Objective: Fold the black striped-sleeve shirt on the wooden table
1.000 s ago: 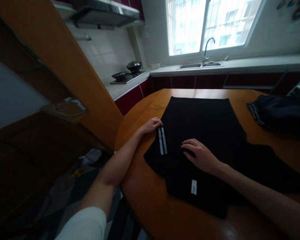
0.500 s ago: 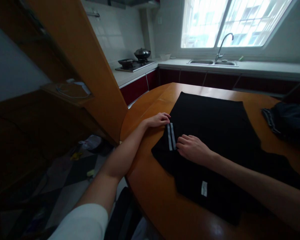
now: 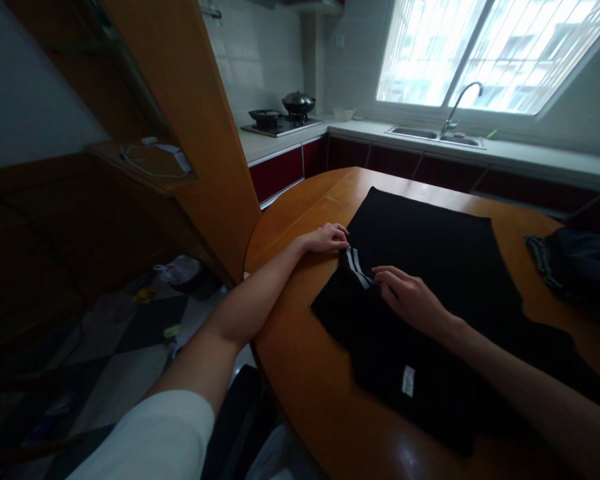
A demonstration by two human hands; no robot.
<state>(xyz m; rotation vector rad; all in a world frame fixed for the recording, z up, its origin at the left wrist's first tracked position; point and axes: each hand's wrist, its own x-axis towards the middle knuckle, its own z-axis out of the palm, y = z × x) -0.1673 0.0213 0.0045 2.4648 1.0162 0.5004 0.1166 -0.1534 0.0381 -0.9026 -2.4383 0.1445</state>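
A black shirt (image 3: 440, 247) lies spread over the wooden table (image 3: 290, 320), with a small white label (image 3: 409, 381) showing on its near part. On its left side is a sleeve with two white stripes (image 3: 359, 267), now bent in a curve. My left hand (image 3: 329, 237) rests at the upper end of the stripes, fingers closed on the shirt's edge. At the lower end, my right hand (image 3: 407, 293) pinches the striped cloth between thumb and fingers. Its forearm reaches across the shirt from the right.
A dark bundled garment (image 3: 575, 263) sits at the table's right side. Behind are a counter with a sink (image 3: 435, 135) and a stove with a lidded pot (image 3: 299, 103). A wooden partition (image 3: 200, 133) stands at left; bags (image 3: 180, 272) lie on the floor.
My right hand has moved slightly right, pulling the lower end of the stripes, which were straight and now curve. My left hand stays at their upper end. The view has shifted a little.
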